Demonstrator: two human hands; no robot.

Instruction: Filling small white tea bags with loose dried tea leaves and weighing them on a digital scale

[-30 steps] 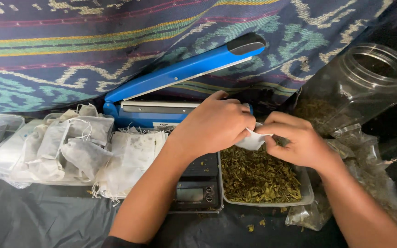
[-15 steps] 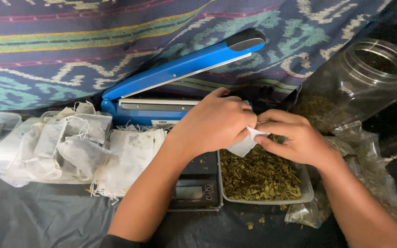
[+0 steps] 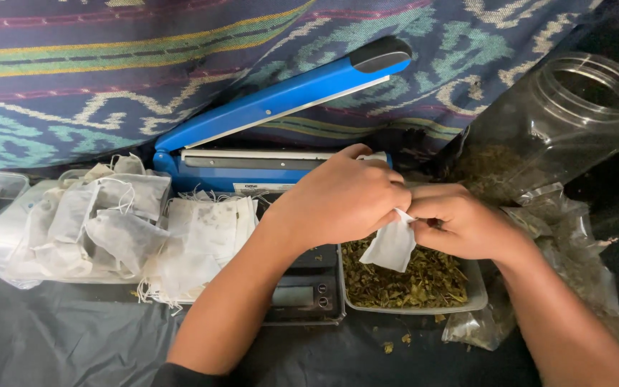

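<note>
While both hands pinch its top edge, the small white paper bag hangs over the tray of dried leaves, the left hand and right hand each closed on it. Filling looks to be the step in hand; next, the mouth needs holding open. Left of the tray sits a small scale, beyond it flat white bags, a blue heat sealer behind, a clear jar to the right.

Left hand and right hand pinching a small white paper filter bag over a clear plastic tray of dried green leaves; bag mouth hidden, perhaps open. Blue lever heat sealer behind.
</note>
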